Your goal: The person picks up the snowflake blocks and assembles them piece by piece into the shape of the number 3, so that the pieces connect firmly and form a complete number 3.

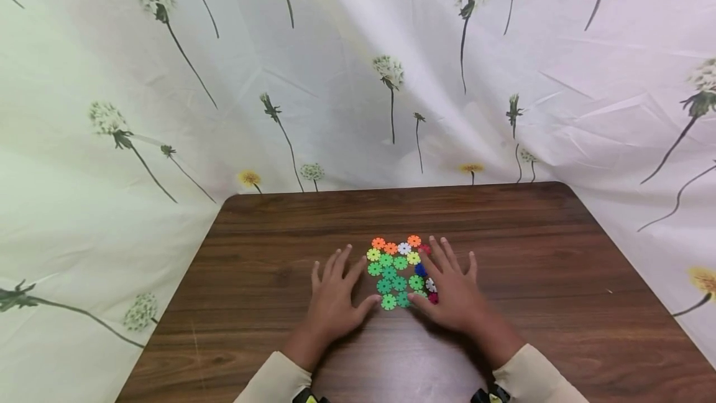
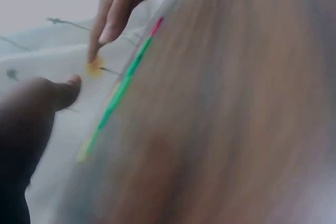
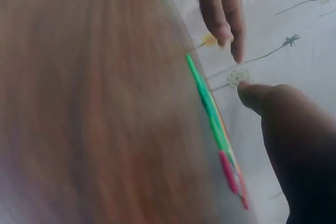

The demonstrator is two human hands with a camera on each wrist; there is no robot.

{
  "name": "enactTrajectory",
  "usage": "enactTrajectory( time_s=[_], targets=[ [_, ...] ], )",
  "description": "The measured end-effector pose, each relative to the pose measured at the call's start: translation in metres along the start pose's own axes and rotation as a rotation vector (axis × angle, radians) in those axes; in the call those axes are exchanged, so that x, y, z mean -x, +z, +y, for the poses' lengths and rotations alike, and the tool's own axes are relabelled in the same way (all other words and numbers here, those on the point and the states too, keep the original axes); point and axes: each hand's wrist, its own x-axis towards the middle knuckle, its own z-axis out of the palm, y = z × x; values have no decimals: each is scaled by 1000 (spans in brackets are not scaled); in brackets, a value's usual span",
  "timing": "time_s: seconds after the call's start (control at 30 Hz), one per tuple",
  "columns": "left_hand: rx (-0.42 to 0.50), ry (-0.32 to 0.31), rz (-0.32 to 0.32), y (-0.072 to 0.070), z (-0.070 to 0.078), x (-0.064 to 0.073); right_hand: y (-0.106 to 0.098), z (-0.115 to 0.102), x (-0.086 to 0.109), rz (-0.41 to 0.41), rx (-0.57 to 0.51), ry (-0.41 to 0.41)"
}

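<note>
Small notched plastic discs (image 1: 399,283) lie flat in a patch on the wooden table. Orange discs (image 1: 390,248) and a white disc (image 1: 404,248) are at its far side, with yellow and green ones nearer. My left hand (image 1: 335,300) is at the patch's left side, fingers spread and thumb toward the near green disc (image 1: 388,301). On the other side my right hand (image 1: 460,294) has its fingers spread too, overlapping the right-hand discs and partly hiding a blue disc (image 1: 421,270). Edge-on in the right wrist view, the discs form a thin green strip (image 3: 210,111).
The brown wooden table (image 1: 252,254) has rounded far corners. Behind it and along both sides hangs a white cloth (image 1: 335,111) printed with dandelions. Dark bands with yellow marks are at both wrists, below light sleeves (image 1: 274,381).
</note>
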Motion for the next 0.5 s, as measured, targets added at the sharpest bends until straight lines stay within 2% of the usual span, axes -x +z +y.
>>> enactTrajectory(
  time_s=[0.07,0.17,0.37,0.5],
  targets=[
    [80,54,43,7,1,1,4,-2,0,41,-34,-40],
    [171,90,60,14,3,2,10,-5,1,95,-91,-106],
    [281,88,-4,15,5,1,17,-6,2,160,-181,-175],
    [325,87,-16,15,5,0,20,-4,1,161,-216,-194]
  ],
)
